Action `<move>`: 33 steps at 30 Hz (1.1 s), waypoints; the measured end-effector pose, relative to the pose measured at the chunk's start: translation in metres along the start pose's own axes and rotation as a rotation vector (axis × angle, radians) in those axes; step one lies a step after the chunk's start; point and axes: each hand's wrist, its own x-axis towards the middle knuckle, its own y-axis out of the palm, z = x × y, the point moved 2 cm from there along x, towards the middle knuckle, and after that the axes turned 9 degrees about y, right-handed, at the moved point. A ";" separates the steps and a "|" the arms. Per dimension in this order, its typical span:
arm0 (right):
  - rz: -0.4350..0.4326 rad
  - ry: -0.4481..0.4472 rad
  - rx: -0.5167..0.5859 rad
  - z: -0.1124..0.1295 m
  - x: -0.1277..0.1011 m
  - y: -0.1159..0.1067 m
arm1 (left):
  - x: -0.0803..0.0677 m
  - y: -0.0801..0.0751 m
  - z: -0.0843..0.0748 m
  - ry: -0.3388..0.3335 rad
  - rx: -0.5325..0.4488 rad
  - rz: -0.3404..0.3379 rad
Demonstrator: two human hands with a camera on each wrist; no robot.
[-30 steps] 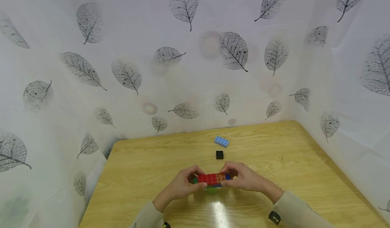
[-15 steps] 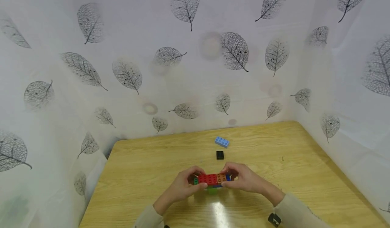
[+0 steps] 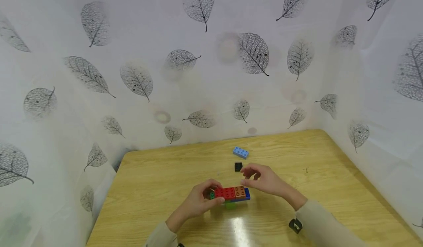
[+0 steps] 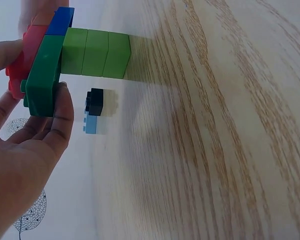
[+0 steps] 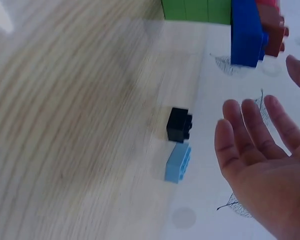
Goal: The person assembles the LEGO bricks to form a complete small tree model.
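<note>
A toy brick build stands on the table, with light green bricks stacked as its column. Across the column lie a dark green brick and a blue brick; a red brick and an orange-brown brick form the top. My left hand grips the left end, thumb in front and fingers behind. Apart from the build, my right hand hovers to its right with loosely bent fingers and nothing in them. Just beyond its fingertips sits a small black brick.
Farther back on the table lies a light blue brick. The wooden table ends at a white curtain with leaf prints, which runs along the back and both sides.
My right hand has let go of the build's right end and moved up and away toward the black brick. The left hand keeps its hold, and the build stays in place.
</note>
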 end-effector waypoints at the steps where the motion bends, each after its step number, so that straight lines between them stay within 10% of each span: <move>1: -0.028 0.014 -0.007 -0.002 0.003 -0.002 | 0.000 0.000 0.000 0.002 0.000 -0.001; 15: -0.236 0.149 -0.016 -0.036 0.048 -0.019 | -0.001 -0.001 0.001 -0.004 0.013 -0.003; 33: -0.258 0.234 -0.009 -0.061 0.080 -0.015 | 0.000 0.000 -0.001 0.028 -0.031 0.004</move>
